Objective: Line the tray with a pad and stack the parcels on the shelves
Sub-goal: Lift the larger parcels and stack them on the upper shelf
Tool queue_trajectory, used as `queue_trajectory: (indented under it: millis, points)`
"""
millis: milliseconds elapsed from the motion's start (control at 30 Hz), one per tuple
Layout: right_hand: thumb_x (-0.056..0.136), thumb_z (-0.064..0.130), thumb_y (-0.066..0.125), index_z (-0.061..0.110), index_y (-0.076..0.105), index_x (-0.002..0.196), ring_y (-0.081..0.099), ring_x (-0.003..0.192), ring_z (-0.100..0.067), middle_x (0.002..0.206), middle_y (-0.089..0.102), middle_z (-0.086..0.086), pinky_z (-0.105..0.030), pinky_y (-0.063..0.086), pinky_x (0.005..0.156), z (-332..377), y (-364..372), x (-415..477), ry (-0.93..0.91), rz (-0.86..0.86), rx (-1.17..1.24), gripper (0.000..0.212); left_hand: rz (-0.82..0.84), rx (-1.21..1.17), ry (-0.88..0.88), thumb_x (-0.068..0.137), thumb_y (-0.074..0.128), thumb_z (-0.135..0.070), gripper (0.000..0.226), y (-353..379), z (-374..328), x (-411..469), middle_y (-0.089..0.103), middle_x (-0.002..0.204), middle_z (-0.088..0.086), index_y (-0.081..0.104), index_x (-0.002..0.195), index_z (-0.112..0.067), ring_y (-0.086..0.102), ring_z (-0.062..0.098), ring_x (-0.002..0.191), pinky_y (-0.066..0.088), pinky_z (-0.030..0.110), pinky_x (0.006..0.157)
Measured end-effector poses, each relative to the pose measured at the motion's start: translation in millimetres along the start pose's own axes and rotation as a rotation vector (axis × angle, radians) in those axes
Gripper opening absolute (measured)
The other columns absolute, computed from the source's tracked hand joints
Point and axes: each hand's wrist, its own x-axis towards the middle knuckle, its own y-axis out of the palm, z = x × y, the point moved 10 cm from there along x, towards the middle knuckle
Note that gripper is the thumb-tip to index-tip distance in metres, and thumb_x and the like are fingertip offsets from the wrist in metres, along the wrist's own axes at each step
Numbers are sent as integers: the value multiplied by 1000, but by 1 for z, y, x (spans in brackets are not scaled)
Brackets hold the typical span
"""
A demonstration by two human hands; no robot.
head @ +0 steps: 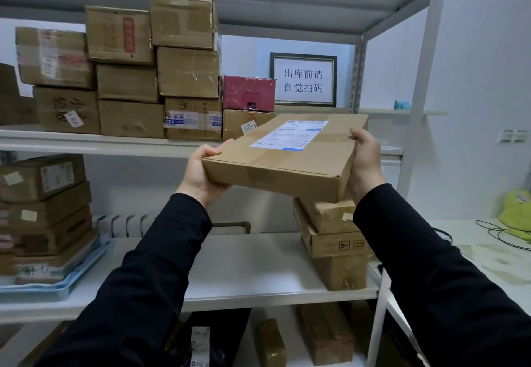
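Observation:
A flat brown cardboard parcel (290,162) with a white and blue label on top hangs tilted in front of the upper shelf (115,144). My left hand (202,175) grips its near left corner, thumb on top. My right hand (365,162) grips its right edge. Below the parcel, a stack of three brown boxes (333,240) stands on the middle shelf (244,269). At the left of that shelf a tray (57,287) with a blue pad carries a stack of parcels (46,211).
Many brown boxes (129,79) and a red box (248,92) fill the upper shelf's left part. A framed sign (303,79) stands behind. More parcels (270,343) lie on the bottom shelf. A side table (488,254) with a yellow bag and cables stands to the right.

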Motion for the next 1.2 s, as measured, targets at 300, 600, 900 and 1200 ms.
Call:
queue_trajectory:
  millis: [300, 600, 900, 1200]
  points:
    - [90, 31, 45, 18, 64, 80, 61, 65, -17, 71, 62, 3, -22, 45, 56, 7, -11, 23, -15, 49, 263, 25, -24, 76, 25, 86, 38, -19, 29, 38, 11, 34, 63, 88, 9, 62, 100, -11, 57, 20, 75, 52, 25, 58]
    - [91, 25, 41, 17, 61, 78, 62, 65, -18, 72, 60, 2, -24, 50, 63, -12, -29, 68, 139, 65, 462, 26, -152, 114, 55, 84, 47, -17, 10, 57, 34, 76, 60, 83, 11, 53, 90, -12, 57, 23, 75, 53, 36, 67]
    - [94, 42, 39, 20, 63, 112, 64, 101, -26, 110, 67, -9, -43, 51, 94, -17, -71, 113, 102, -125, 318, 38, -278, 188, 95, 83, 48, -17, 5, 76, 58, 119, 55, 89, 9, 48, 87, -13, 54, 21, 74, 52, 31, 58]
    - [91, 28, 62, 11, 45, 138, 44, 128, -18, 136, 48, -6, -33, 37, 109, -9, -74, 160, -238, 84, -310, 53, -267, -42, 216, 70, 77, -42, 73, 76, 77, 163, 55, 124, 11, 44, 127, -10, 63, 24, 106, 59, 41, 77]
